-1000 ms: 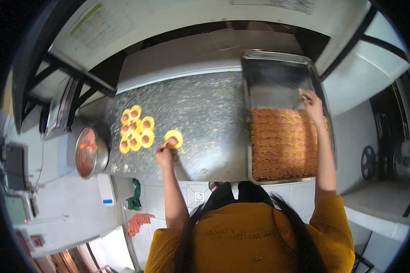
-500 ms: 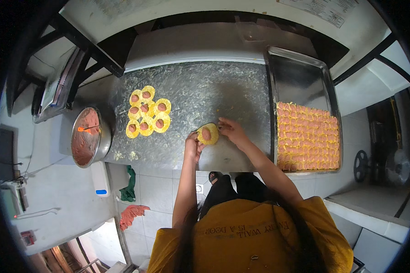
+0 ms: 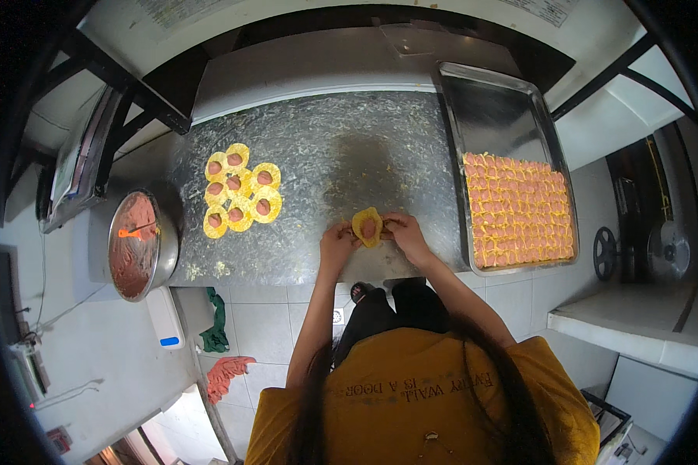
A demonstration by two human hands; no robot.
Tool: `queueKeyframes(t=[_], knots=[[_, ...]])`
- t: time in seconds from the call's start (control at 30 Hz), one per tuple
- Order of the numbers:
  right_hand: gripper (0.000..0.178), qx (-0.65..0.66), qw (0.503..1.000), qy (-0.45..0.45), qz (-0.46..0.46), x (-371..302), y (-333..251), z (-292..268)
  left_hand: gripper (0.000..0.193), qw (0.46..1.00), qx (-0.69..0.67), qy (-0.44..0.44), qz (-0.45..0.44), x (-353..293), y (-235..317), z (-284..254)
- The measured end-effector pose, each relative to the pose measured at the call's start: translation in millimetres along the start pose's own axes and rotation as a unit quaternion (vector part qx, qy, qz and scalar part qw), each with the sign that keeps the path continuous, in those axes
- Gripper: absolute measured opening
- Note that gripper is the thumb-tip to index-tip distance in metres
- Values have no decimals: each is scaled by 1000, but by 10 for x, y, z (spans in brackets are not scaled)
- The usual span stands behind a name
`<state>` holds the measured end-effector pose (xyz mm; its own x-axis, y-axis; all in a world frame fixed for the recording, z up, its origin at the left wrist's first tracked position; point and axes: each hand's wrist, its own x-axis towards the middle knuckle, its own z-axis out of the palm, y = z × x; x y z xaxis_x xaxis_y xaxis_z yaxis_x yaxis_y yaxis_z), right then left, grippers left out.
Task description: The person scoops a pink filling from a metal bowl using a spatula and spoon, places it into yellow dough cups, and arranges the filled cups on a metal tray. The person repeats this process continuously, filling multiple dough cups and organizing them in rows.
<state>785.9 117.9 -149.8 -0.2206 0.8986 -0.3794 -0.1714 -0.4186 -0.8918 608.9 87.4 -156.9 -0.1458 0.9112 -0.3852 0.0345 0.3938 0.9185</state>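
Note:
Between my two hands, close to the front edge of the table, is a yellow dumpling wrapper [image 3: 369, 227] with a lump of pink filling in its middle. My left hand [image 3: 339, 246] grips the wrapper's left edge. On the opposite side, the fingers of my right hand [image 3: 406, 236] pinch its right edge, and the sides curve up around the filling. To the left, several yellow wrappers topped with filling [image 3: 240, 213] lie flat in a cluster. A metal tray [image 3: 496, 116] on the right holds tight rows of folded dumplings [image 3: 518, 211] in its nearer part.
A steel bowl [image 3: 166, 252] of pink filling stands at the table's left end, with an orange utensil [image 3: 124, 232] in it. Flour marks cover the dark tabletop [image 3: 310, 155]. Green cloth [image 3: 215, 322] and red cloth [image 3: 226, 377] are below the front left edge.
My right hand has come in from the side and taken the wrapper's right edge. The wrapper, flat and round before, is now narrower with raised sides. The whole view has shifted slightly.

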Motion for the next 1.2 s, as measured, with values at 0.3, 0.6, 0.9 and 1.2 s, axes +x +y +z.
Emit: queueKeyframes(t=[0.3, 0.6, 0.9, 1.2], knots=[[27, 2, 996, -31, -82, -197, -158, 43, 29, 995, -92, -15, 25, -227, 233, 128], [27, 106, 989, -60, -90, -405, -560, 86, 19, 971, -237, -32, 23, -325, 363, 242], [28, -151, 975, -53, -156, -283, -355, -308, 24, 990, -98, -11, 100, -457, 455, 279], [42, -294, 933, -41, -205, -430, -441, -249, 14, 943, 156, 23, 293, -353, 286, 435]])
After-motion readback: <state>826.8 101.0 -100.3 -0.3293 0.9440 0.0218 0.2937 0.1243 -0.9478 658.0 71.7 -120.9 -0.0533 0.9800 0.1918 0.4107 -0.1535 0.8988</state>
